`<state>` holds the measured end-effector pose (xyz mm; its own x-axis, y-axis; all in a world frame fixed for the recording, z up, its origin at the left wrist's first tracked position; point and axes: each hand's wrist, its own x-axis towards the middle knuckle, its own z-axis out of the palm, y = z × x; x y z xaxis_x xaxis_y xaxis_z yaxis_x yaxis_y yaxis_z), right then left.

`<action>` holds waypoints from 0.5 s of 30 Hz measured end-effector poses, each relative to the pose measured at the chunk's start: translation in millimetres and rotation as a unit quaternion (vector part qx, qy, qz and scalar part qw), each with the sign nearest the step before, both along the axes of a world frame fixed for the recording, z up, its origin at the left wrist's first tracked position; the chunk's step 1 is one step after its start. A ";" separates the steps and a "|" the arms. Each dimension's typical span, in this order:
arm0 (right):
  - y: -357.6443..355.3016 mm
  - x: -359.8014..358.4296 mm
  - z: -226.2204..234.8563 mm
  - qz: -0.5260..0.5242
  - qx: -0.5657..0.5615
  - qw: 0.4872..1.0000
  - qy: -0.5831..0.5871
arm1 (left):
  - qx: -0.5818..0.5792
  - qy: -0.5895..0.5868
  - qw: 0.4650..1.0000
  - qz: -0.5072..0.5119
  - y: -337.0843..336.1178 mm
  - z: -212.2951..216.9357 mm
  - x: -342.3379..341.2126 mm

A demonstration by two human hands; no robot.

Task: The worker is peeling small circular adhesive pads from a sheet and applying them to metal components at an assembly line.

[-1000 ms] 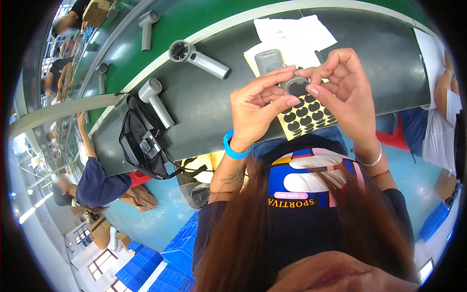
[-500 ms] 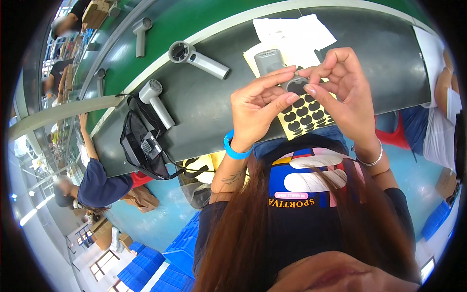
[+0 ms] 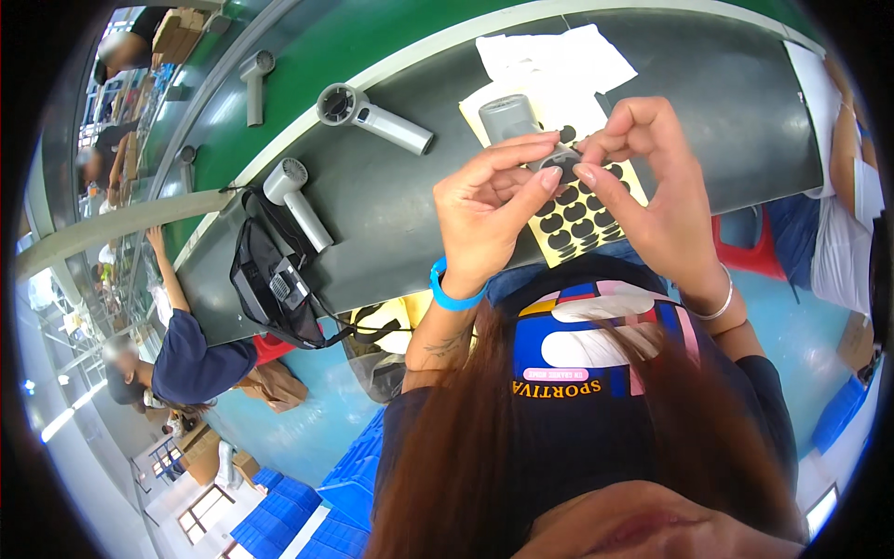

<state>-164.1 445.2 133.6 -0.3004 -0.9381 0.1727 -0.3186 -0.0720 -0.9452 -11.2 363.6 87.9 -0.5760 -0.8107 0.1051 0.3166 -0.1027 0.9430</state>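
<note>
As the green belt (image 3: 321,51) has carried its gray fan (image 3: 254,93) farther left than before, the blue floor (image 3: 251,436) shows below the dark table (image 3: 400,200); on this lies a yellow label sheet (image 3: 637,186); above it, the left hand (image 3: 484,210) and right hand (image 3: 663,191) have their grip clamped on a small gray-black piece (image 3: 562,165).

A dark table (image 3: 391,210), bordered along its far side by a pale strip (image 3: 466,39), is seen bent by the lens. At its left a black bag (image 3: 253,261) is laid, with a grey handheld fan (image 3: 310,220) set beside it. A second fan (image 3: 395,129) is placed nearer the strip. To the right, white sheeting (image 3: 559,58) and a yellow sticker sheet (image 3: 570,250) are spread; whether the grey device (image 3: 508,116) is rested there cannot be told.
</note>
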 end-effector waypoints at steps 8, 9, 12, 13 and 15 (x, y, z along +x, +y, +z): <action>0.5 4.3 -1.7 -0.039 -0.017 0.998 0.045 | 0.000 -0.002 1.000 -0.017 -0.5 -2.4 0.7; 0.7 4.5 -3.4 -0.040 -0.018 0.998 0.040 | 0.000 -0.002 1.000 -0.017 -2.0 -2.0 1.9; 1.1 4.0 -4.9 -0.036 -0.020 0.998 0.036 | 0.046 0.020 0.997 -0.054 -6.4 0.6 5.9; 1.2 4.1 -4.7 -0.032 -0.022 0.999 0.036 | 0.027 0.001 0.998 -0.048 -6.4 1.1 5.8; 1.1 4.4 -4.4 -0.030 -0.022 0.999 0.036 | 0.008 -0.018 0.999 -0.041 -6.4 0.9 5.8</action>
<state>-159.7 446.3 129.1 -0.3413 -0.9097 0.2367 -0.3902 -0.0920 -0.9161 -5.4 357.2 88.8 -0.6439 -0.7618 0.0706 0.2726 -0.1422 0.9516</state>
